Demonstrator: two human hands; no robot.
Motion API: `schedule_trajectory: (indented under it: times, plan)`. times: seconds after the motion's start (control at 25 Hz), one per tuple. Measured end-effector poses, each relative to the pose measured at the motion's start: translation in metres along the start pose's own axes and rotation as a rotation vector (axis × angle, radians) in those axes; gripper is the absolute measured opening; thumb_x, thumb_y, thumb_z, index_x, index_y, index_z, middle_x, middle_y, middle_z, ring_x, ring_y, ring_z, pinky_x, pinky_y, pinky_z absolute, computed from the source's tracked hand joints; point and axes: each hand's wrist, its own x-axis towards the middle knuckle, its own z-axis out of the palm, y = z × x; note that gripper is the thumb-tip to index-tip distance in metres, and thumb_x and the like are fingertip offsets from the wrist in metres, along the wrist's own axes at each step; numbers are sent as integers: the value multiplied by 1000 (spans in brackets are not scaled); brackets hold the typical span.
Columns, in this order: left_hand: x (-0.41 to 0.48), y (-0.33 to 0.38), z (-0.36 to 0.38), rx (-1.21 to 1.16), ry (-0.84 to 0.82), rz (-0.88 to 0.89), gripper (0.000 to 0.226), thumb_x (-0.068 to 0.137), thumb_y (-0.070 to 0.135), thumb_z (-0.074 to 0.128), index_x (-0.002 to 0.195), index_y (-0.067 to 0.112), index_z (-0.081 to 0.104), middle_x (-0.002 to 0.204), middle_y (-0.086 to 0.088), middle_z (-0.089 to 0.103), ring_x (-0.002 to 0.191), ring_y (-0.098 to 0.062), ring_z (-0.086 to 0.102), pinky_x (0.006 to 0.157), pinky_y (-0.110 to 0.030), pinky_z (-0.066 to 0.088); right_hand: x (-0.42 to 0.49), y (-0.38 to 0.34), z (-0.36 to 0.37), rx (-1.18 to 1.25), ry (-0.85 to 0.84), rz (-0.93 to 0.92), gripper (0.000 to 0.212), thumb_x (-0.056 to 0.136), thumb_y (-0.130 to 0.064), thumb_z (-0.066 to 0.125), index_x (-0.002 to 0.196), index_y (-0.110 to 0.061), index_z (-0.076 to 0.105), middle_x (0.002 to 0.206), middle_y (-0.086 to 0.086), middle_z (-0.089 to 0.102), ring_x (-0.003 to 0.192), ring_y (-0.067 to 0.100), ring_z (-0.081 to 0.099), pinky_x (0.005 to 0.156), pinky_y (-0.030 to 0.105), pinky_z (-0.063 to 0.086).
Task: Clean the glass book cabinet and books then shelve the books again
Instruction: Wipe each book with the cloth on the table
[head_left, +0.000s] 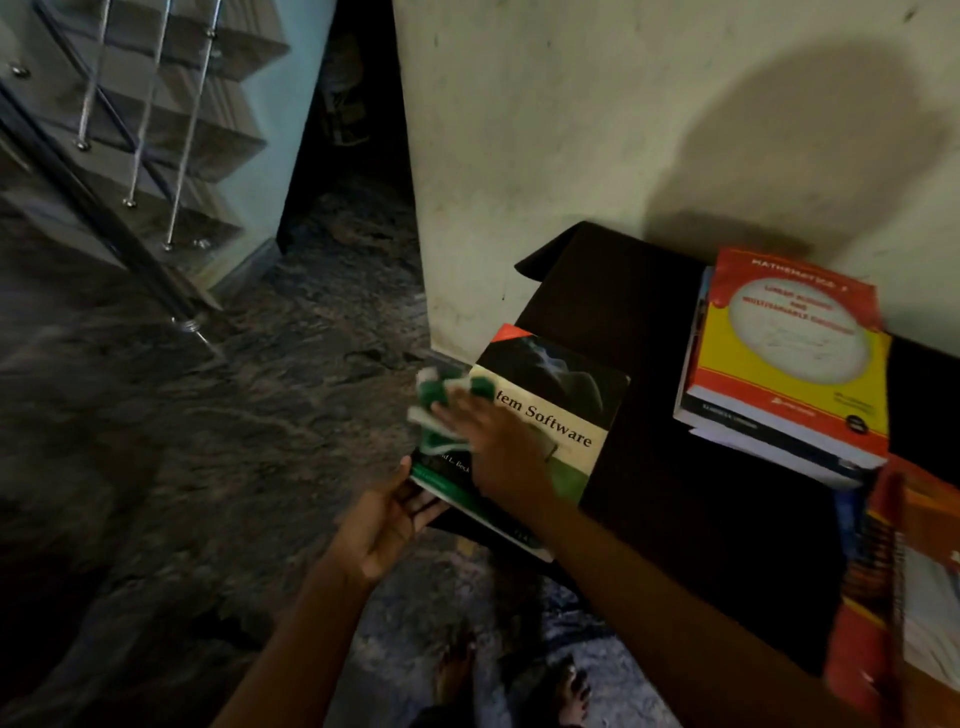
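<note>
Feet: two bare feet (519, 686) stand on the dark marbled stone floor (182, 467) at the bottom edge of the view.
Near right: blurred orange and red books (893, 597) lie at the right edge of the table.
Left hand: the left hand (384, 525) grips the near left corner of the book, with its fingers curled under the cover and its thumb at the edge.
Right hand: the right hand (493, 441) lies flat on the cover, its straight fingers pressing the cloth down.
Cloth: a bunched green-and-white cloth (441, 410) sits under the right fingertips, on the book's left edge.
Book: a black, cream and green paperback book (561, 410) shows the words "tem Software". Its right part is over the table's left edge and the rest juts out above the floor.
Table: a low table draped in dark brown fabric (675, 467) stands against the wall.
Stack: a pile of thick books (789, 353) rests on the table's far right, well apart from the held book. It is topped by a red and yellow mathematics volume.
Wall: a scuffed cream plaster wall (571, 130) carries a large round shadow.
Stairs: a staircase with slim metal balusters (145, 130) rises at far left.
</note>
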Motion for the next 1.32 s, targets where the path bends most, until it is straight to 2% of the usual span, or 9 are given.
schedule_trajectory:
  times: [0.12, 0.2, 0.44, 0.6, 0.84, 1.0, 1.16, 1.24, 1.32]
  plan:
    - [-5, -1, 1, -61, -30, 6, 37, 71, 20, 69, 103, 2, 63, 90, -17, 71, 75, -25, 71, 58, -36, 59, -37, -33, 14, 69, -75, -71, 50, 85, -24, 37, 133, -18, 50, 140, 6, 48, 126, 21, 47, 102, 36, 37]
    - [-5, -2, -1, -51, -30, 2, 23, 89, 16, 52, 105, 2, 60, 89, -16, 72, 75, -24, 71, 60, -35, 59, -37, -25, -3, 230, -80, -42, 48, 86, -11, 45, 134, -15, 48, 142, 6, 45, 131, 16, 39, 110, 31, 29]
    - [-3, -2, -2, 10, -41, 8, 28, 97, 21, 42, 109, 3, 59, 98, -14, 71, 86, -24, 71, 66, -36, 59, -2, 93, -73, 109, 166, 463, 59, 84, 15, 42, 135, -15, 44, 140, 10, 46, 129, 25, 43, 108, 30, 33]
    - [-3, -2, -2, -4, -25, 12, 26, 97, 22, 42, 102, 5, 61, 93, -13, 72, 83, -22, 71, 69, -38, 60, -45, 57, -31, -25, 217, 315, 58, 79, 10, 43, 132, -15, 48, 138, 10, 48, 128, 31, 44, 102, 53, 38]
    - [-13, -7, 14, 133, 41, 121, 9, 91, 7, 52, 95, 4, 59, 94, -16, 69, 81, -24, 69, 64, -32, 60, -110, -10, -13, 147, 173, 172, 58, 77, -2, 39, 132, -21, 46, 137, -4, 46, 126, 6, 39, 109, 32, 33]
    - [-31, 15, 54, 292, -12, 430, 12, 89, 0, 53, 97, 6, 62, 87, -10, 71, 79, -23, 69, 65, -29, 58, -89, -14, -81, 469, 331, 349, 63, 73, 4, 41, 127, -27, 48, 132, -10, 49, 124, 11, 47, 109, 32, 34]
    - [-52, 24, 81, 959, 61, 1035, 40, 89, 7, 60, 121, 29, 55, 113, 5, 64, 101, -4, 61, 86, -20, 48, -67, -17, -143, 594, 495, 342, 63, 81, -7, 43, 130, -45, 47, 111, 33, 58, 97, 57, 54, 78, 55, 48]
    - [-48, 21, 78, 1204, -17, 1317, 48, 89, 4, 57, 127, 32, 50, 128, 9, 52, 119, 6, 44, 99, -17, 38, -65, -16, -155, 637, 544, 303, 58, 83, -10, 43, 131, -41, 47, 95, 35, 61, 80, 51, 60, 65, 44, 52]
    - [-22, 10, 56, 1470, -289, 1533, 52, 85, -3, 54, 131, 21, 49, 139, 3, 44, 137, -5, 26, 115, -41, 22, -69, -13, -156, 642, 550, 310, 55, 83, -11, 43, 132, -36, 48, 94, 35, 60, 76, 43, 62, 58, 24, 48]
